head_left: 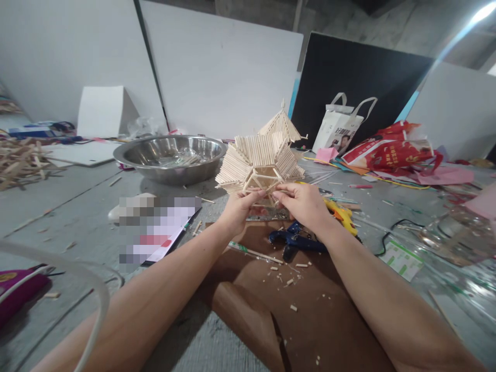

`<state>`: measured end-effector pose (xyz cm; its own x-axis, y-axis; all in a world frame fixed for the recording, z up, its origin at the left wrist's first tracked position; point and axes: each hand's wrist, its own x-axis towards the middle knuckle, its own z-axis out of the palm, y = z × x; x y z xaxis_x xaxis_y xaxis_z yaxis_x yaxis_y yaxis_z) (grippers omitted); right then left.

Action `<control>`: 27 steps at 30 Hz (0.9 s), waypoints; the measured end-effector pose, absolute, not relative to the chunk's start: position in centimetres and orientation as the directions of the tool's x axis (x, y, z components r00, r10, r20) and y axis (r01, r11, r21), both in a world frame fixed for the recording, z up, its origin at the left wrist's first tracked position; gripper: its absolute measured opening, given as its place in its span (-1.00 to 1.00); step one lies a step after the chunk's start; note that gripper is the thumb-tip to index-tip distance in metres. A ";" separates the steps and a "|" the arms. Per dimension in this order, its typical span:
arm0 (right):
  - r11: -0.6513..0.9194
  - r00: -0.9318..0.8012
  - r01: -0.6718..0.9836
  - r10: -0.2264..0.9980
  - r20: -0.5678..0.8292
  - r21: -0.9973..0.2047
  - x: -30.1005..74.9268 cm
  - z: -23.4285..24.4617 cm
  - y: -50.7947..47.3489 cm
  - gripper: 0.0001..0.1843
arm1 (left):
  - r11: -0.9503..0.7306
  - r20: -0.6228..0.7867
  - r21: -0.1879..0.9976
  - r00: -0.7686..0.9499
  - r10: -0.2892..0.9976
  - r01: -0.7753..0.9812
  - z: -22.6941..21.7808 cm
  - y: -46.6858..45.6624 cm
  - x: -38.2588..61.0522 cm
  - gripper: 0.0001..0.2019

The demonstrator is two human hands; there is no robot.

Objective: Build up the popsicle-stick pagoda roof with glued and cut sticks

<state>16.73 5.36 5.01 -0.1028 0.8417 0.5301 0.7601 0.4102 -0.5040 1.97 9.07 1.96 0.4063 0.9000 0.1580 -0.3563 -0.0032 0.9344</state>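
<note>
Stick model (260, 151): is sitting between the two hands, above the far edge of the brown sheet (310, 315), its ribbed panels fanning outward.
Left hand (239, 209): is steadying the near left side, thumb above, its fingers pinching the frame.
Right hand (304, 204): is working at the near right side, thumb and forefinger pinching at the frame; whether a loose stick is between them, cannot tell.
Panels, done: closely laid sticks are covering the visible slopes.
Near frame, apparently left: bare struts are leaving open gaps below the panels; the far side is hiding from view.
Pointed roof piece (279, 125): is standing behind, seemingly well formed; whether it is joining the model, cannot tell.
Offcuts (293, 308): are lying scattered on the sheet, suggesting trimming.
Blue tool (298, 242): is resting by the right forearm.
Metal basin (170, 175): is holding sticks, left of the model.
</note>
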 end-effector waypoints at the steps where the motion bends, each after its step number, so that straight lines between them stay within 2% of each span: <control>1: 0.403 -0.089 0.764 0.839 0.536 -0.504 16.7 5.1 5.3 -0.74 | 0.000 0.157 0.933 0.408 0.899 -0.360 1.9 9.1 2.0 -0.80; 6: 0.384 -0.010 0.775 0.801 0.599 -0.502 17.1 5.5 5.0 -0.75 | 0.002 0.157 0.932 0.407 0.900 -0.362 1.8 9.2 1.9 -0.80; 12: 0.417 -0.008 0.793 0.736 0.677 -0.443 17.3 5.1 5.2 -0.72 | 0.005 0.153 0.933 0.409 0.900 -0.360 1.8 9.1 1.9 -0.79; 16: 0.403 -0.021 0.818 0.734 0.679 -0.411 17.1 5.0 5.3 -0.71 | 0.007 0.150 0.934 0.409 0.900 -0.357 1.9 9.1 1.9 -0.79; 24: 0.422 -0.031 0.796 0.744 0.667 -0.433 17.4 5.2 5.2 -0.71 | 0.008 0.147 0.935 0.408 0.901 -0.354 1.9 9.1 1.8 -0.77; 27: 0.413 -0.053 0.820 0.744 0.666 -0.396 17.6 5.7 5.1 -0.73 | -0.002 0.157 0.934 0.407 0.900 -0.357 2.0 9.0 1.8 -0.76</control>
<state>17.61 5.06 5.68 -0.0533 0.7443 0.6658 0.8204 0.4128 -0.3958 1.82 8.96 1.95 0.4066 0.9000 0.1570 -0.3573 -0.0015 0.9340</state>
